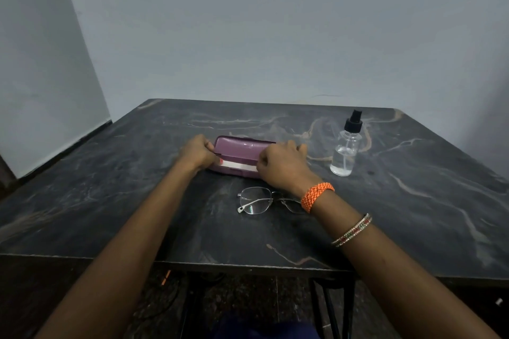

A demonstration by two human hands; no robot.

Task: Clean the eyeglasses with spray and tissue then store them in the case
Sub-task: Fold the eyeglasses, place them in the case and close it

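A person sits at a dark, marble-patterned stone table (110,215), seen from their own head looking down along both bare forearms.

Furthest left, the left hand (197,153) is curled closed on the left end of a purple, oblong hard-shell glasses case (242,147) lying at the table's middle. The case lid stands partly raised. In the gap along its near edge a white strip shows, probably folded tissue (238,166); what else the case holds is hidden by the lid and hands.

The right hand (283,164) is bent over the right end of the same case, fingers curled on its front edge. It appears to be gripping the case or the white strip; which one cannot be told. That wrist wears a woven orange band (316,195), with thin beaded bangles (352,230) further up the arm.

Just in front of the case, nearer the person, thin metal-framed eyeglasses (254,200) with clear lenses lie on the table, arms apparently folded, their right half hidden under the right wrist.

Further right, well apart from the case, a small clear plastic spray bottle (346,151) with a black pump top stands upright, roughly a third full of clear liquid.

The task looks barely begun: the case is being opened, likely to reach the tissue. Spraying, wiping and storing all remain.
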